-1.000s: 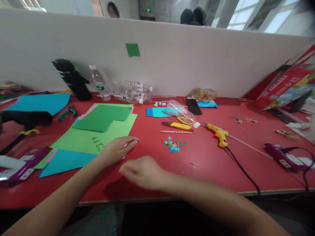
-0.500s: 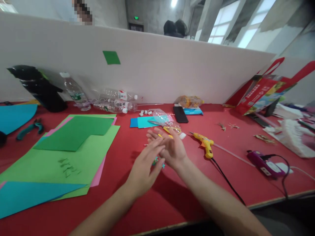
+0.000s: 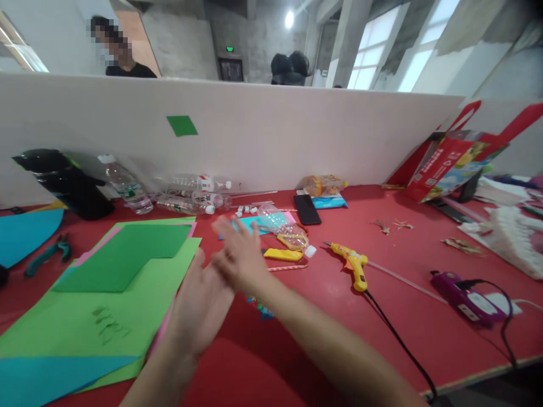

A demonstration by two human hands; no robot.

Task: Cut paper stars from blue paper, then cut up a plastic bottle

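My left hand (image 3: 201,302) is raised above the red table (image 3: 331,350), its palm turned to the right and fingers stretched out. Against its fingers and palm lies my right hand (image 3: 241,254), also with fingers extended and slightly blurred. I see nothing held in either one. Small blue, green and red pieces (image 3: 263,310) lie just beneath the right wrist, partly hidden by it. Beyond that wrist are a yellow utility knife (image 3: 283,255), a striped pencil-like stick (image 3: 288,267) and a clear plastic bottle (image 3: 292,234) on its side.
Green paper sheets (image 3: 123,260) with small cuttings lie left, near teal pliers (image 3: 48,254). A yellow glue gun (image 3: 350,263) and purple power strip (image 3: 466,299) sit right. Bottles (image 3: 190,192), a phone (image 3: 307,209) and a red bag (image 3: 453,158) stand or lie along the white partition (image 3: 275,135).
Both hands have moved left, with the right now crossing over to the left one's fingers. The utility knife and stick are uncovered. The head view has tilted up, showing a person behind the partition.
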